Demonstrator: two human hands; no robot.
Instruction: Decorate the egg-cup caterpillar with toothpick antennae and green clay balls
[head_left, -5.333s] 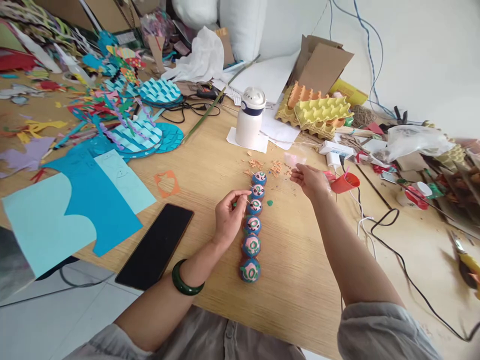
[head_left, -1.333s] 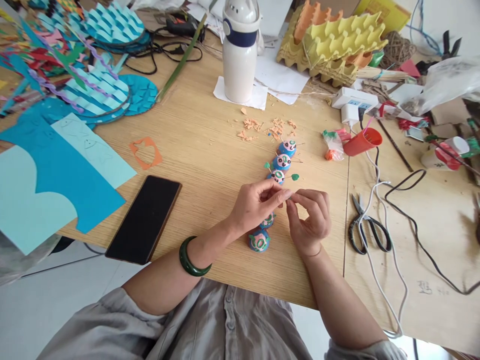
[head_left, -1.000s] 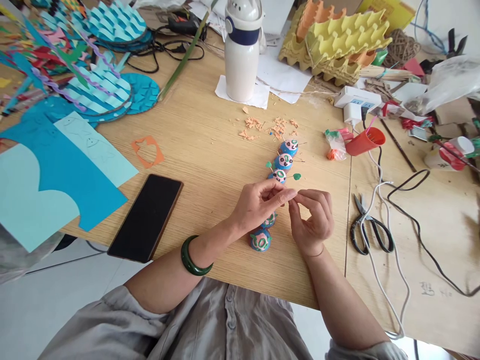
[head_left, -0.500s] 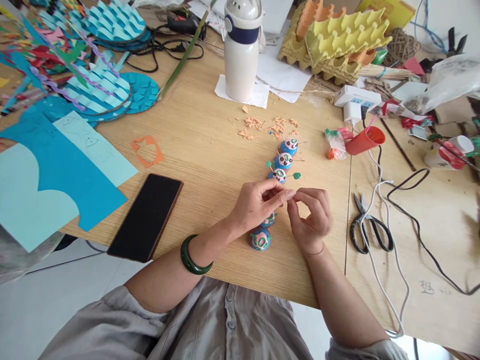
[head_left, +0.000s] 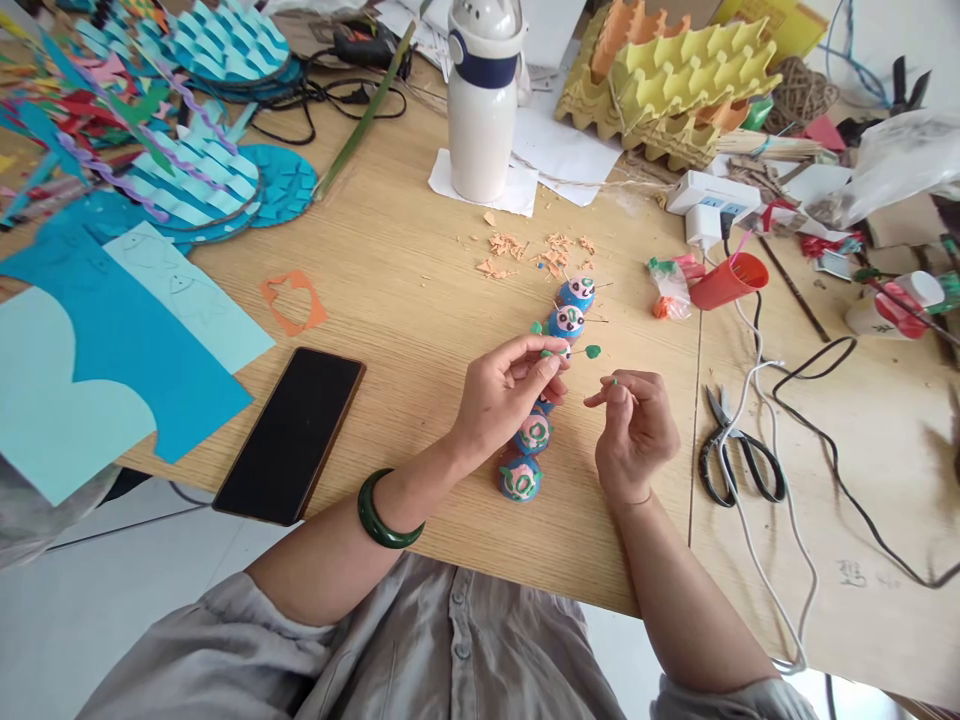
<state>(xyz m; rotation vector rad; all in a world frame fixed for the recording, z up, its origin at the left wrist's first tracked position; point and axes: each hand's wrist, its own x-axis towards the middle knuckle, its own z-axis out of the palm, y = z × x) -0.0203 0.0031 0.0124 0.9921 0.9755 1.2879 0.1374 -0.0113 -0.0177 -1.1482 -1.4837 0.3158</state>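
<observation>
A row of small blue clay balls (head_left: pixel 519 479) with pink and green faces runs up the table; several have thin wire-like pins in their sides, and green blobs tip the pins of one. My left hand (head_left: pixel 499 395) hovers over the middle of the row and hides part of it. A bit of green clay (head_left: pixel 546 353) shows between its thumb and forefinger. To the right of the row, my right hand (head_left: pixel 637 435) is closed, pinching a tiny green clay piece (head_left: pixel 615 381) between thumb and forefinger.
Orange crumbs (head_left: pixel 506 245) lie beyond the row, before a white bottle (head_left: pixel 482 120). A phone (head_left: pixel 291 435) and blue paper (head_left: pixel 150 330) are at left. At right are scissors (head_left: pixel 739 450), cables (head_left: pixel 836 470) and a tipped red cup (head_left: pixel 729 281). Egg trays (head_left: pixel 675 80) stand behind.
My hands, fingertips together before, have parted. The left moved slightly up and left, the right slightly right and down; green clay now shows in both pinches.
</observation>
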